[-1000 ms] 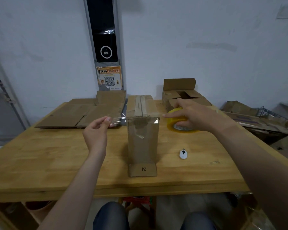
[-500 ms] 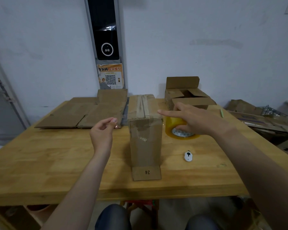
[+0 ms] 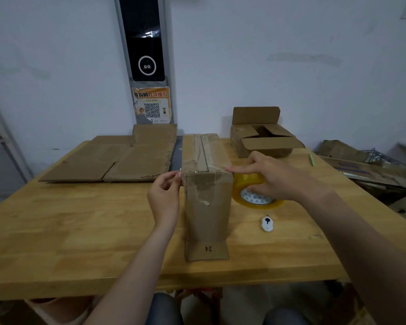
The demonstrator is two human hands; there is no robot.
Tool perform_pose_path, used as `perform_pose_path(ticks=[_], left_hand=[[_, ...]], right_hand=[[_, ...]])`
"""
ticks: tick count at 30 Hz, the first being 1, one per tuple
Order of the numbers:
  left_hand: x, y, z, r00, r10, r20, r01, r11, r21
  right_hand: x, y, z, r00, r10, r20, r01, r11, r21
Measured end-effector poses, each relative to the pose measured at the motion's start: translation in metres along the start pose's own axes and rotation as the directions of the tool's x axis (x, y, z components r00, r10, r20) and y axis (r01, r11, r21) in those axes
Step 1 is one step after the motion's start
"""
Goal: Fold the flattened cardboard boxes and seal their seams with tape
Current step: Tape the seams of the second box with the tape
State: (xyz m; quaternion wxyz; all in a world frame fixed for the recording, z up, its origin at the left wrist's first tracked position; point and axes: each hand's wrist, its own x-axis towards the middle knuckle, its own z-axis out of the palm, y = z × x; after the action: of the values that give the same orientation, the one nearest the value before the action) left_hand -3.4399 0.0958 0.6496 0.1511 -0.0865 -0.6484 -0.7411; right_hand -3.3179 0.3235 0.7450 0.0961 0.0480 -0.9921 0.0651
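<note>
Box: a tall brown box (image 3: 206,207) stands in the middle of the wooden table (image 3: 80,242), close to the near edge. Its bottom flap sticks out toward me and has "24" written on it. Old tape runs along its top.
Left hand: the left hand (image 3: 165,197) is at the top left corner of the box. Its thumb and first finger pinch the end of a thin, shiny tape strip (image 3: 180,170).
Right hand: the right hand (image 3: 274,177) is on the other side of the box. Its fingers curl around the yellow tape roll (image 3: 256,195). One finger points straight out and touches the top right corner of the box.
Tape roll: it is just beside the right side of the box, low over the table. I cannot tell if it touches the table.
Cutter: a small white cutter (image 3: 267,223) lies on the table near the roll.
Flat cardboard: flat cardboard (image 3: 117,160) lies at the back left of the table.
Open box: an open box (image 3: 263,141) sits at the back right, flaps up.
Pen: a green pen (image 3: 311,159) lies by the right edge.
Wall: a poster (image 3: 152,105) with a square code hangs behind the table.
</note>
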Motion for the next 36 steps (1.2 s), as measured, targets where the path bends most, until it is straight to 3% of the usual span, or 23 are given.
perform_pose_path(ticks=[3, 12, 17, 19, 23, 25, 28, 30, 33, 36], left_hand=[[-0.001, -0.002, -0.004, 0.998, 0.053, 0.018, -0.055, 0.994, 0.089], [0.001, -0.004, -0.010, 0.998, 0.036, 0.058, -0.044, 0.989, 0.143], [0.006, -0.011, -0.016, 0.954, 0.277, 0.118, -0.299, 0.827, 0.476], [0.007, -0.008, -0.019, 0.964, 0.223, 0.143, -0.265, 0.807, 0.528], [0.013, -0.017, -0.031, 0.978, -0.029, 0.205, -0.114, 0.752, 0.649], [0.009, -0.013, -0.038, 0.976, -0.011, 0.216, -0.121, 0.797, 0.591], [-0.005, 0.016, -0.049, 0.973, 0.094, 0.211, -0.162, 0.930, 0.331], [-0.014, 0.037, -0.051, 0.962, 0.054, 0.267, -0.101, 0.981, 0.166], [-0.027, 0.056, -0.050, 0.902, -0.052, 0.429, -0.014, 0.989, 0.150], [-0.028, 0.061, -0.050, 0.867, -0.091, 0.491, -0.007, 0.981, 0.196]], right_hand=[[0.001, -0.003, 0.001, 1.000, 0.004, -0.014, -0.004, 1.000, 0.008], [-0.005, -0.019, -0.002, 0.993, 0.122, 0.004, -0.122, 0.993, -0.002], [-0.007, -0.033, -0.002, 0.986, 0.164, -0.013, -0.164, 0.986, -0.023], [-0.008, -0.039, -0.003, 0.982, 0.188, -0.017, -0.188, 0.982, -0.034], [-0.009, -0.042, -0.003, 0.976, 0.218, -0.015, -0.219, 0.976, -0.001], [-0.009, -0.046, -0.003, 0.977, 0.212, -0.021, -0.212, 0.977, -0.005], [-0.007, -0.052, -0.001, 0.980, 0.198, -0.028, -0.198, 0.980, -0.005], [-0.005, -0.057, 0.001, 0.981, 0.192, -0.028, -0.192, 0.981, -0.001], [-0.003, -0.059, 0.003, 0.981, 0.193, -0.031, -0.193, 0.981, -0.001], [-0.002, -0.059, 0.004, 0.985, 0.167, -0.036, -0.168, 0.986, -0.020]])
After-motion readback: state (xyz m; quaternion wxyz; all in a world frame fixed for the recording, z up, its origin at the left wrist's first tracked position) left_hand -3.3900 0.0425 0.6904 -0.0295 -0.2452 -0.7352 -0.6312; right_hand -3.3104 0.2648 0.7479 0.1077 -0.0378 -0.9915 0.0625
